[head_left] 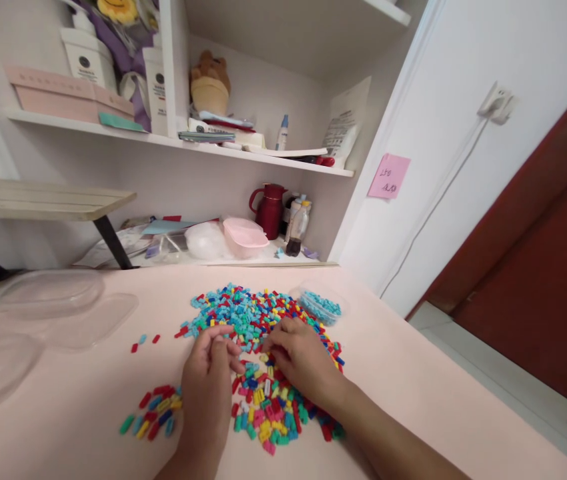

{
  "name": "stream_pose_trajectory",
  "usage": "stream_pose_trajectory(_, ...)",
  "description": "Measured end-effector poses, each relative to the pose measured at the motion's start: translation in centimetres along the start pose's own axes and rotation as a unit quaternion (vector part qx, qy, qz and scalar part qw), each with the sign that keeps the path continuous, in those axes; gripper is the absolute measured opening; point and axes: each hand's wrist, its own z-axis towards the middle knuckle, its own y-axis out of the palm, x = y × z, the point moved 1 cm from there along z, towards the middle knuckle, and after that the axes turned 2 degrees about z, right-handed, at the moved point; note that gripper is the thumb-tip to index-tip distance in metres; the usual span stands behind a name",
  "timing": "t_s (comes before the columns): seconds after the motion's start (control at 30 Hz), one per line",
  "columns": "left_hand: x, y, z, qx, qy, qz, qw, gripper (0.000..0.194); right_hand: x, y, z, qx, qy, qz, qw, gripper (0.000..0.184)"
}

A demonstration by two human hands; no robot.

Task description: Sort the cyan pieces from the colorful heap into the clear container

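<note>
A wide heap of small plastic building bricks [236,310] in blue, red, yellow and green spreads over the pale pink tabletop. At its left edge is my left hand [212,367], fingers curled with the thumb folded toward them; whatever lies in the palm is hidden. My right hand [303,353] reaches down into the middle of the heap, fingertips bunched among the bricks. I cannot make out what it pinches. Behind the right hand, a clear plastic tub [319,305] holds light-blue bricks. A smaller group of mixed bricks [153,413] lies left of my left wrist.
Clear plastic lids and containers [91,322] lie on the left side of the table. Several loose bricks [142,339] are near them. Along the back stand a pink bowl [245,238], a dark red jug [269,211] and a bottle [298,230] under a shelf [263,157].
</note>
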Motion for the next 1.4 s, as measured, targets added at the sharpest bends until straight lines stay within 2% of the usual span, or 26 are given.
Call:
stream_pose_trajectory(0.13, 0.0, -0.1, 0.1, 0.002, 0.003, 0.009, 1.0, 0.021, -0.1, 0.2, 0.0, 0.027, -0.008, 0.025, 0.999, 0.029)
stream_pose_trajectory(0.33, 0.1, -0.1, 0.1, 0.0, -0.002, -0.007, 1.0, 0.023, -0.3, 0.2, -0.1, -0.007, -0.037, 0.03, 0.999, 0.017)
stream_pose_trajectory(0.53, 0.1, 0.0, 0.0, -0.002, -0.003, -0.007, 1.0, 0.021, -0.6, 0.0, -0.3, -0.04, -0.073, -0.004, 0.997, 0.025)
stream_pose_trajectory(0.67, 0.3, 0.1, -0.1, -0.006, -0.004, -0.008, 1.0, 0.022, -1.5, 0.3, -0.3, -0.06, -0.093, -0.019, 0.994, 0.021)
stream_pose_trajectory(0.8, 0.4, 0.2, -0.1, 0.014, -0.003, -0.019, 1.0, 0.022, -1.8, 0.4, -0.2, -0.064, -0.076, -0.046, 0.994, 0.018)
stream_pose_trajectory(0.9, 0.2, 0.1, 0.0, 0.002, -0.007, -0.016, 1.0, 0.022, -1.6, 0.3, -0.1, -0.061, -0.057, -0.037, 0.996, 0.019)
stream_pose_trajectory(1.0, 0.0, 0.0, 0.2, -0.013, -0.006, -0.014, 1.0, 0.022, -1.2, 0.3, 0.0, -0.054, -0.057, 0.002, 0.997, 0.021)
stream_pose_trajectory(1.2, 0.2, 0.1, -0.1, 0.0, -0.001, -0.012, 1.0, 0.02, -1.4, 0.3, 0.0, -0.045, -0.069, 0.051, 0.995, 0.017)
stream_pose_trajectory(1.4, -0.1, 0.1, 0.1, -0.025, 0.011, 0.02, 0.999, 0.023, -1.8, -0.7, 0.3, -0.007, -0.011, 0.146, 0.989, 0.014)
